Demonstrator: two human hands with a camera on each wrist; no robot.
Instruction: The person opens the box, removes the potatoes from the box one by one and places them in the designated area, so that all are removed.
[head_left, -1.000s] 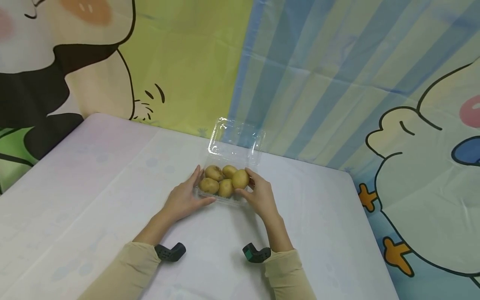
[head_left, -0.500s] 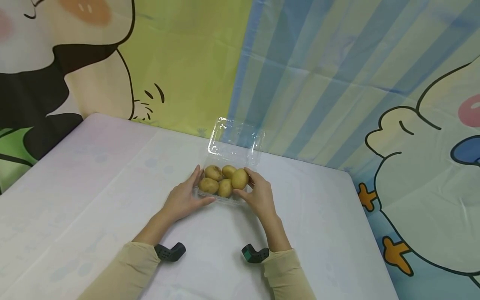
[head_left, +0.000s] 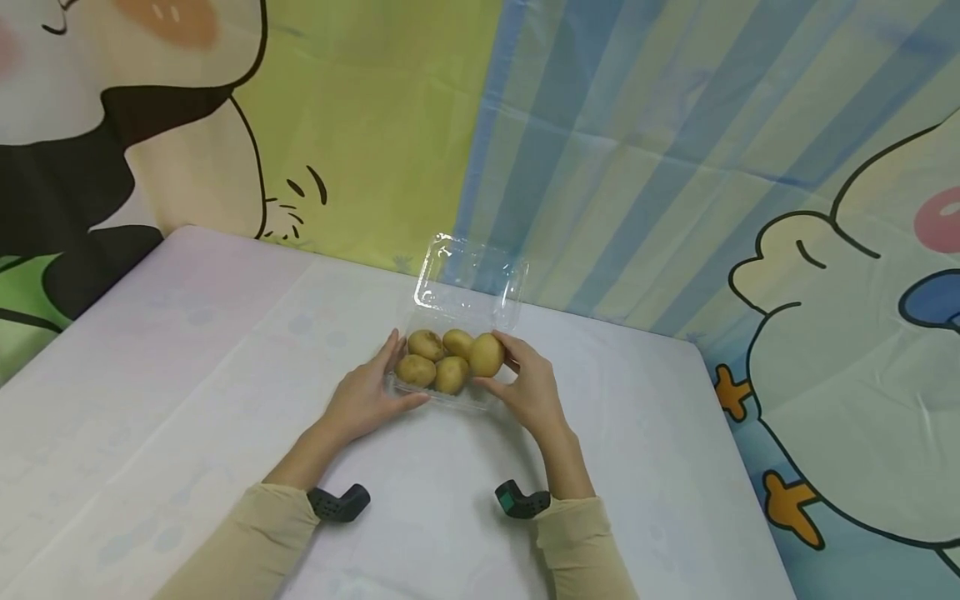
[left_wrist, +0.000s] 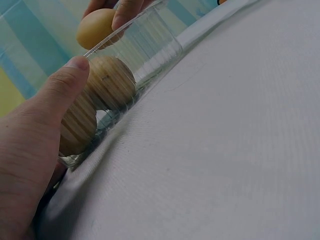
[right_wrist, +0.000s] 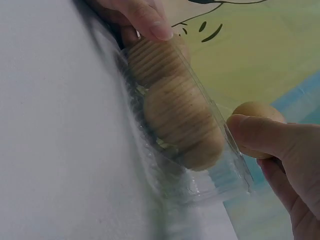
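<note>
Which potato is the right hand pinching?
The rightmost potato in the head view, pinched higher than the other potatoes, which sit in the clear container.

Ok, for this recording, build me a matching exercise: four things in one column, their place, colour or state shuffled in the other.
Things
1. Left hand
2. Right hand
3. Lid
4. Table

Descriptions
A. White, beneath the container
B. Pinching a potato
C. Gripping the container's left end
D. Clear, standing open

Pairs: 1-C, 2-B, 3-D, 4-A
</note>
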